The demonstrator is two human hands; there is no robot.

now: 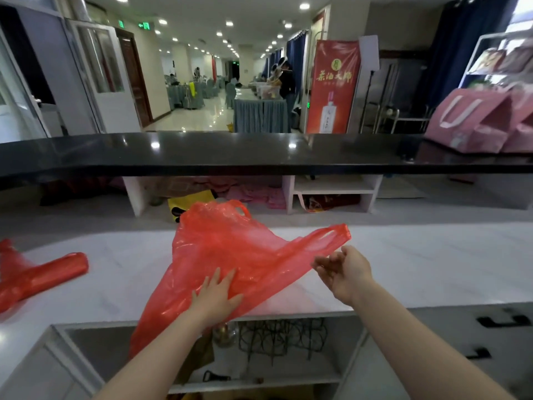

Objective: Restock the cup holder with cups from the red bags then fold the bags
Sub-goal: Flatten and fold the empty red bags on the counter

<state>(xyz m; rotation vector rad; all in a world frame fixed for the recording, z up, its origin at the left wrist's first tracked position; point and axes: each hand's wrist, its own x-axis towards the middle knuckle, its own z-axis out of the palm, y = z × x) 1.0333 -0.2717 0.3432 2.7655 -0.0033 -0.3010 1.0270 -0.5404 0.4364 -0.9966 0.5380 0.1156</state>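
A red plastic bag (230,249) lies spread over the white marble counter (418,264), its lower end hanging over the front edge. My left hand (216,295) presses flat on the bag near that edge, fingers spread. My right hand (343,269) pinches one stretched handle of the bag and pulls it out to the right. The bag's other handle stands up at the back. A second red bag (37,275), rolled and crumpled, lies at the left of the counter. No cup holder or cups can be seen.
A raised black countertop (259,157) runs across behind the white counter. Pink tote bags (476,119) stand on it at the right. Below the counter's front edge an open shelf holds a wire rack (282,336). People stand far back in the hall.
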